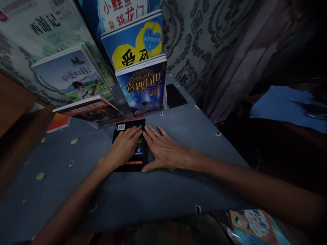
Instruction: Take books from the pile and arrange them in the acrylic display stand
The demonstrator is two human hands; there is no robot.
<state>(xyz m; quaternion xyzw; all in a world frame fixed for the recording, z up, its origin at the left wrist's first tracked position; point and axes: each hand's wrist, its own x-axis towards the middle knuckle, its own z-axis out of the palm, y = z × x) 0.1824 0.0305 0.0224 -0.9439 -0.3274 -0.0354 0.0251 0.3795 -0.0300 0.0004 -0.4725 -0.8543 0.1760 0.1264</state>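
Observation:
A black book [122, 128] with a barcode and a red edge lies flat on the blue-grey cloth-covered table [178, 190]. My left hand [125, 147] rests flat on its cover, fingers stretched toward the barcode. My right hand [162, 149] lies flat along the book's right edge, fingers spread, thumb at the near corner. Neither hand grips anything.
Behind the book, several books stand on tiered display stands: a dark blue one [143, 86], a blue-and-yellow one [134, 41], a pale one [68, 73] and a dark red one [88, 110]. A black phone [175, 96] lies at the back right. A colourful book [255, 226] sits below the table's near edge.

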